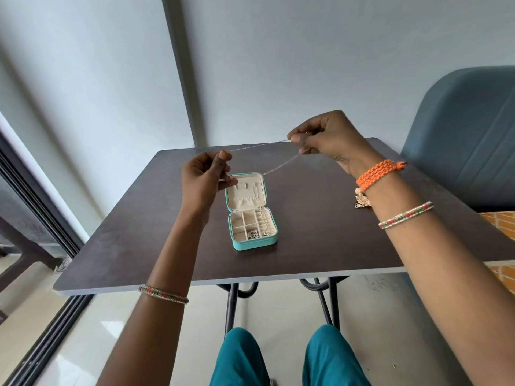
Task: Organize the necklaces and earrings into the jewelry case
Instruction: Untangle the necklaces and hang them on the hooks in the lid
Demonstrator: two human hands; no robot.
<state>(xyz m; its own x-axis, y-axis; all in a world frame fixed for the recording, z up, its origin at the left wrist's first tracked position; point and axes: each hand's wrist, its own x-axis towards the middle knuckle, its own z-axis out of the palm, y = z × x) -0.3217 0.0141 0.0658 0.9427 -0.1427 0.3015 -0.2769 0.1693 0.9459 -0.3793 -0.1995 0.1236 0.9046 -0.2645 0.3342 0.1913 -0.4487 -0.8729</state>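
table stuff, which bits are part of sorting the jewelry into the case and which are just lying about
Part of the job:
- chain, stretched between left hand and right hand
- open case, some jewelry already in its compartments
- gold jewelry on the table, partly hidden behind the right wrist

Just lying about:
- blue chair
- bangles and orange wristband, worn, not for sorting

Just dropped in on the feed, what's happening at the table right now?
A seated person is holding a thin silver necklace stretched between both hands above the table. The left hand pinches one end and the right hand pinches the other, with a second strand sagging toward the open teal jewelry case. The case already holds some silver pieces in its near compartments. A small gold jewelry pile lies on the table by the right wrist, not yet put away.
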